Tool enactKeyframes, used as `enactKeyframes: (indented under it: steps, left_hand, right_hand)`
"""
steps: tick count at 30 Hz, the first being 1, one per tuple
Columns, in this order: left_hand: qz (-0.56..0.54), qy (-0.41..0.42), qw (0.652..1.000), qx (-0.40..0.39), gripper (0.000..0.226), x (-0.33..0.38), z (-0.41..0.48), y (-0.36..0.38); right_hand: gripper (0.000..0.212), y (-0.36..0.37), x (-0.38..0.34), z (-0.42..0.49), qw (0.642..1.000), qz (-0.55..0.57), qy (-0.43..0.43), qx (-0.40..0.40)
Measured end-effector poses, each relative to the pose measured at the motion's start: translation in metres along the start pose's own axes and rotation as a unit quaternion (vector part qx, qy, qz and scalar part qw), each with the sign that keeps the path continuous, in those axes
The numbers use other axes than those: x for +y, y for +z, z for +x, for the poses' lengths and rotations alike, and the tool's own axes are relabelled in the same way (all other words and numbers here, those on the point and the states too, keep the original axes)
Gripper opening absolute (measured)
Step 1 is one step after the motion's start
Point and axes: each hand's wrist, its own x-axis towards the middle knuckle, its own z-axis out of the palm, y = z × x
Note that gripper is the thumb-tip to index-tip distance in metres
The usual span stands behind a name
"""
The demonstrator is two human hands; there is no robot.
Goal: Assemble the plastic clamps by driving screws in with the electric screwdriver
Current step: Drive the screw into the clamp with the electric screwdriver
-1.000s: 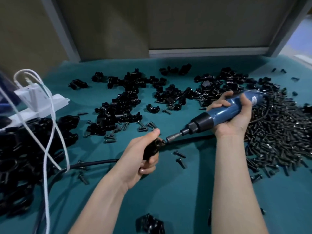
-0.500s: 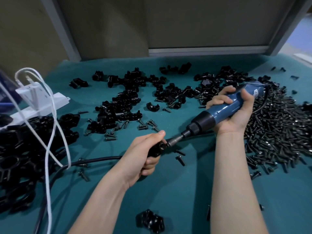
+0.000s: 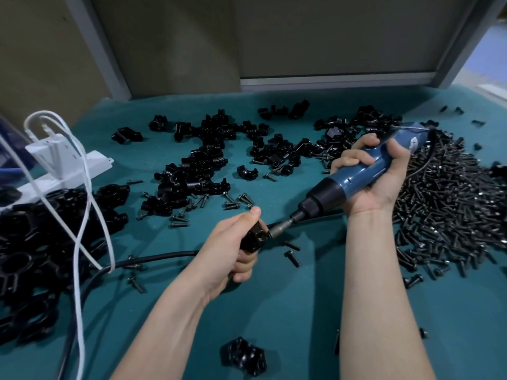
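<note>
- Judging by the heaps, the job looks partway done: the dark mound of clamps [image 3: 41,242] at the left edge seems assembled, though blur hides detail, and plenty of stock is unused
- Teal mat [image 3: 301,311] covers the bench, matte and felt-like
- Screw pile [image 3: 444,215] spreads wide on the right, dull dark metal, short shanks with round heads, a great many left
- Loose clamp halves [image 3: 197,171] lie scattered mid-mat, glossy black moulded plastic in curved saddle shapes, not yet joined
- Electric screwdriver [image 3: 345,182] has a smooth blue barrel and black collar; the right hand [image 3: 381,187] wraps round it, steel bit slanting down-left
- Clamp in hand [image 3: 253,238] sits above the mat's centre, blocky and black; the left hand [image 3: 227,250] grips it, thumb on top, and the bit tip meets its face, so a screw is apparently going in
- Stray screws [image 3: 292,256] lie just beside it on the mat
</note>
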Motion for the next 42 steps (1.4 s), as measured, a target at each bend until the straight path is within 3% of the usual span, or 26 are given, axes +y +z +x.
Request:
enactKeyframes:
  steps: [42]
  left_hand:
    - [0.032,0.023,0.998,0.054,0.035,-0.0011,0.0,0.008]
  right_hand:
    - [0.016,-0.0027,0.0033,0.0011,0.999,-0.024,0.014,0.017]
